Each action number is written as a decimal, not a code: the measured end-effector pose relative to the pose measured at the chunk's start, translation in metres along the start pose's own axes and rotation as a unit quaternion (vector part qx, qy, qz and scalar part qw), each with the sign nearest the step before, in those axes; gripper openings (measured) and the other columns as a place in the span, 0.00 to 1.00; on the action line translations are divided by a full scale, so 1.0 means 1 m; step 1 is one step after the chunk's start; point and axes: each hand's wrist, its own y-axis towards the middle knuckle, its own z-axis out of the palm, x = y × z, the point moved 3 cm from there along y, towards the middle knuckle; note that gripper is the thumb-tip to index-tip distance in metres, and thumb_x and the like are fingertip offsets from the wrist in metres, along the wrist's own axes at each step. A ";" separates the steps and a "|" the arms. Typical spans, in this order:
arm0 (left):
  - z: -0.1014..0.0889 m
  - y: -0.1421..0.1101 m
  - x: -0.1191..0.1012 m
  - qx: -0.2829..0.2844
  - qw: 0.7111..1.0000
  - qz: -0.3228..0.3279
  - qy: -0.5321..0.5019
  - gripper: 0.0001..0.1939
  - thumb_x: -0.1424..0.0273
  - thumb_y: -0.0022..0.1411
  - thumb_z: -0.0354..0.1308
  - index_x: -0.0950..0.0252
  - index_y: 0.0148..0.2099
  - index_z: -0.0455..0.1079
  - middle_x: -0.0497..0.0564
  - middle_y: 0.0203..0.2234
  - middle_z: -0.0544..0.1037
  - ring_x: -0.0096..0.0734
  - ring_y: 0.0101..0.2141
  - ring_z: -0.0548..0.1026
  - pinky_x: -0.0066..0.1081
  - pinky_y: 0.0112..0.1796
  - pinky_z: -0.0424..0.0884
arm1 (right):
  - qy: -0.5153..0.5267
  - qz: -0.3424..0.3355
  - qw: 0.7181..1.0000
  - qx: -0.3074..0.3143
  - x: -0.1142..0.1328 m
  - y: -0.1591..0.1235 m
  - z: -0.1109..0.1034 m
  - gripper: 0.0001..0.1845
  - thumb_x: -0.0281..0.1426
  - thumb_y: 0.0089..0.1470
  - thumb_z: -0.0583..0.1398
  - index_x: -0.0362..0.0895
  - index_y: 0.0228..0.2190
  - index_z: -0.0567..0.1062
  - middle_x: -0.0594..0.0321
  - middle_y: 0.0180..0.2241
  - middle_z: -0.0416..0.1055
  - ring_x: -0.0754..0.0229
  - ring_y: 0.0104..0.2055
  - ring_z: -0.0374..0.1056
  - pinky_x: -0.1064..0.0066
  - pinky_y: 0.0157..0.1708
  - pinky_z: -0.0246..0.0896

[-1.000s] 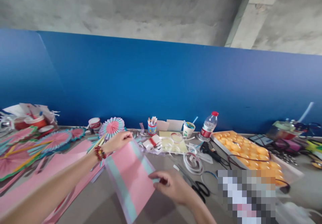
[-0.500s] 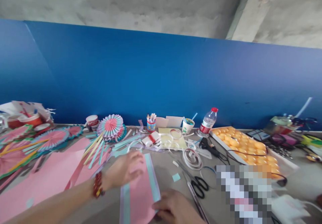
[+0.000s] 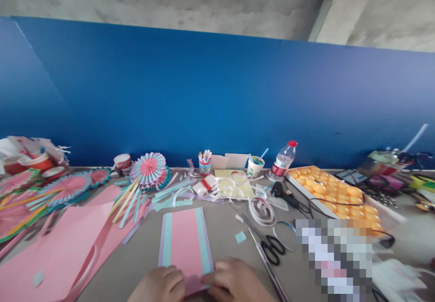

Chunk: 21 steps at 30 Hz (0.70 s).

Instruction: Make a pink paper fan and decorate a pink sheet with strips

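Observation:
A pink paper with light blue and lilac bands along both long sides lies flat on the table before me. My left hand, its fingers curled together, is at the paper's near left corner. At the near right edge, my right hand grips the paper between thumb and fingers. Both hands are partly cut off by the bottom of the view. To the right lie black-handled scissors and a long slim metal tool, with a small light blue paper scrap nearby.
Large pink sheets and pleated paper fans cover the left side. Behind the paper are paper strips, a pen cup, a paper cup and a tape coil. A water bottle and a tray of orange domes stand right.
My left hand has come down from the paper's far end to its near edge, uncovering the upper part. My right hand stays at the near right edge.

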 end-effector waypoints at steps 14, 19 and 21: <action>0.008 -0.001 0.003 -0.043 0.999 0.018 0.004 0.09 0.71 0.59 0.62 0.63 0.30 0.64 0.45 0.25 0.73 0.29 0.27 0.69 0.28 0.26 0.59 | -0.118 -0.025 0.989 -0.086 0.005 0.015 -0.003 0.10 0.40 0.52 0.64 0.47 0.28 0.73 0.68 0.34 0.71 0.64 0.33 0.61 0.73 0.29 0.50; 0.001 -0.006 0.009 -0.056 0.998 0.010 -0.001 0.10 0.77 0.60 0.58 0.63 0.28 0.63 0.44 0.23 0.70 0.28 0.25 0.67 0.29 0.25 0.58 | -0.128 -0.033 0.985 -0.113 0.002 0.015 0.003 0.11 0.40 0.51 0.64 0.47 0.25 0.71 0.69 0.31 0.70 0.64 0.32 0.61 0.72 0.27 0.49; 0.000 -0.009 0.010 -0.065 0.998 0.001 -0.005 0.11 0.79 0.61 0.55 0.63 0.27 0.62 0.45 0.22 0.70 0.28 0.24 0.66 0.29 0.25 0.59 | -0.132 -0.031 0.983 -0.121 0.002 0.016 0.004 0.11 0.38 0.51 0.64 0.47 0.25 0.70 0.69 0.31 0.70 0.64 0.32 0.61 0.72 0.27 0.49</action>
